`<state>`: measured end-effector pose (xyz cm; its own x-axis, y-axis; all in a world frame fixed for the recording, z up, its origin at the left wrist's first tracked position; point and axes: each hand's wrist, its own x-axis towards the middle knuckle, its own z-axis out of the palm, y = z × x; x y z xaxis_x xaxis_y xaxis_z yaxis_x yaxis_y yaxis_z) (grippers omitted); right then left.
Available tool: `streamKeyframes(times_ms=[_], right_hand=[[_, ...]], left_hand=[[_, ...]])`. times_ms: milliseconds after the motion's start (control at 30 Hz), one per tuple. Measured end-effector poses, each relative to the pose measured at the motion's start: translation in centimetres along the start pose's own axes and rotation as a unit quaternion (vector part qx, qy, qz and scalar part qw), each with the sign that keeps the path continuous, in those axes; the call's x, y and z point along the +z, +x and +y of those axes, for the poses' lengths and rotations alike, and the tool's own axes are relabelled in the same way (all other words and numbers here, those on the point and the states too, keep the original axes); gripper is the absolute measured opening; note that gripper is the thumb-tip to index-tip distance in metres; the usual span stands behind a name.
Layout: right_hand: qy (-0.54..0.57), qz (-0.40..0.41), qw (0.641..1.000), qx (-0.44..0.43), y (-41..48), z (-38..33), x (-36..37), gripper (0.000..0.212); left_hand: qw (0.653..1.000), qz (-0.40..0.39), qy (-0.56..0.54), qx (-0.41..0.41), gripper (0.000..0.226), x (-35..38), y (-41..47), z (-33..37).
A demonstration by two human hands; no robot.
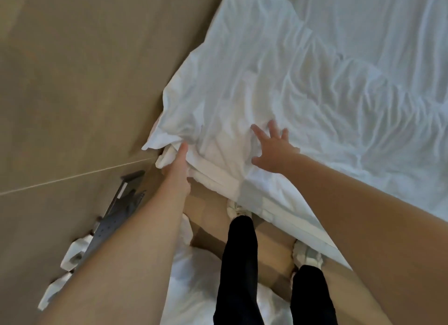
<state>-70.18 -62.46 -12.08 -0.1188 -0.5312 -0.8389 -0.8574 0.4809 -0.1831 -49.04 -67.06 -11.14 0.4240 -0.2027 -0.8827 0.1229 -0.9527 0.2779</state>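
Forearms [363, 215] out; sheet corner [167, 137] in left grip [179, 161]

Arms are bare right down to the left hand [178, 160] and right hand [271, 148]. Tight black leggings [238, 264] on both legs, plus white sneakers [306, 253] with some grey, right beside the bed [286, 218].

Sheet [315, 70] on bed; pillows [194, 276] on floor [60, 82] left of legs [238, 264].
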Motion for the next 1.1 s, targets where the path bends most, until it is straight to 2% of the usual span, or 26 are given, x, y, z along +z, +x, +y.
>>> streamKeyframes(times_ms=[100,200,300,367,467,533,567,600,633,667,700,800,867,900,967,1033,1100], right_hand=[[0.020,-0.019,1.000,-0.014,3.5,0.5,1.7,0.097],[0.038,-0.036,0.998,-0.022,4.3,1.0,1.9,0.098],[0.221,-0.035,0.973,-0.060,1.7,0.3,-0.5,0.082],[0.397,-0.039,0.916,-0.053,-0.3,-0.9,-3.2,0.077],[0.509,-0.038,0.859,-0.037,-3.7,-3.6,-9.1,0.088],[0.516,-0.038,0.855,-0.022,-5.7,-4.8,-13.3,0.098],[0.495,-0.020,0.868,-0.011,-6.6,-5.1,-15.0,0.096],[0.452,0.014,0.892,-0.009,-7.3,-4.8,-16.4,0.082],[0.400,0.066,0.914,-0.016,-8.1,-4.0,-17.6,0.055],[0.353,0.121,0.928,-0.013,-8.8,-2.7,-18.4,0.031],[0.323,0.159,0.933,-0.007,-9.7,-0.8,-19.0,0.017],[0.363,0.203,0.909,0.033,-13.9,8.4,-18.8,0.016],[0.396,0.203,0.893,0.068,-17.6,16.7,-16.8,0.013],[0.417,0.197,0.883,0.086,-19.5,20.9,-15.3,0.012],[0.456,0.185,0.864,0.109,-23.3,28.5,-11.7,0.015],[0.509,0.184,0.832,0.123,-27.2,34.9,-7.8,0.020],[0.602,0.183,0.766,0.131,-30.6,40.8,-3.7,0.028]], left_hand=[[0.999,0.031,-0.004,0.034,0.052,0.6,3.1,0.0],[0.994,0.054,0.053,0.085,0.051,0.5,3.8,-0.1],[0.989,0.034,0.050,0.136,0.041,-0.1,0.0,-0.2],[0.977,0.008,0.082,0.197,0.023,-0.2,-3.2,-0.4],[0.933,-0.085,0.127,0.325,0.019,-0.2,-9.5,-0.6],[0.879,-0.152,0.195,0.407,0.009,0.1,-12.6,-1.6],[0.847,-0.175,0.243,0.439,0.004,0.4,-14.1,-2.2],[0.814,-0.195,0.279,0.471,0.013,0.8,-15.3,-2.8],[0.783,-0.217,0.302,0.499,0.020,1.1,-16.3,-3.5],[0.768,-0.235,0.307,0.510,0.021,1.4,-17.5,-4.2],[0.763,-0.247,0.306,0.513,0.021,1.7,-19.1,-4.9],[0.769,-0.260,0.263,0.522,0.022,2.6,-23.8,-8.1],[0.763,-0.260,0.230,0.546,0.022,3.7,-27.2,-11.0],[0.742,-0.276,0.218,0.570,0.020,4.7,-29.0,-12.8],[0.671,-0.310,0.227,0.634,0.015,7.5,-32.6,-16.7],[0.566,-0.342,0.264,0.702,0.023,11.0,-36.7,-21.8],[0.463,-0.396,0.311,0.730,0.022,14.8,-39.4,-28.0]])
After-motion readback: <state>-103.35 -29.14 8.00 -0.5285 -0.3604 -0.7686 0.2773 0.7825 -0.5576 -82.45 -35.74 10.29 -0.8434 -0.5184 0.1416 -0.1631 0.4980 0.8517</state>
